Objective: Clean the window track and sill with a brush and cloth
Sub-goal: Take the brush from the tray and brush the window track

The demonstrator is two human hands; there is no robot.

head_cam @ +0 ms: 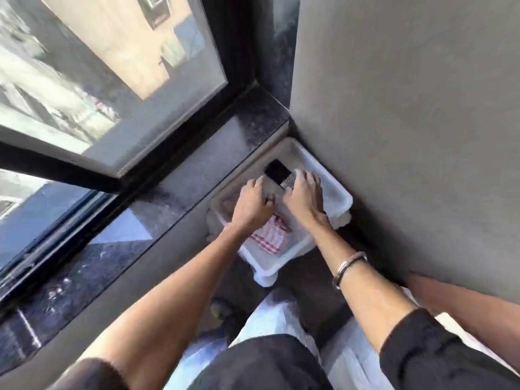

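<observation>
Both forearms reach down into white tub (pixel 336 192) on floor below dark stone sill (pixel 180 187). Left hand (pixel 253 204) and right hand (pixel 304 195) over blurred contents; fingers' hold: cannot tell. Red-checked cloth (pixel 271 235) lies in tub under left wrist. Black object (pixel 277 171) beside fingertips.

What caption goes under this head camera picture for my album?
Both hands, left hand and right hand, reach into a white tub holding a red-striped cloth, below the dark window sill.

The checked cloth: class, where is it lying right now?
In the head view, the checked cloth lies inside the white tub on the floor below the sill, under the left hand.
</observation>
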